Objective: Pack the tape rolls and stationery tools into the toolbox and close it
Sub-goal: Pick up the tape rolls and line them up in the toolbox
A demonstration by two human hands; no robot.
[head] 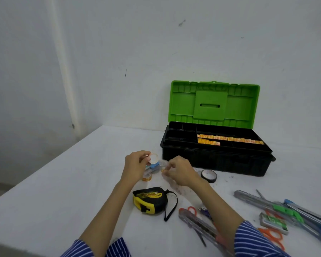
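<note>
The small tape roll [153,158], partly covered by fingertips, is pinched in the raised left hand [136,165] in front of the open toolbox [216,156], while the right hand [180,172] pinches something clear and indistinct just above the table [67,182].

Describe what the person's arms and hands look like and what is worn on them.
Both hands, the left hand and the right hand, are bare: no gloves, rings or watch show. The forearms are bare too. Each arm wears a sleeve pushed up toward the elbow, dark blue with thin white stripes: the left sleeve and the right sleeve.
</note>
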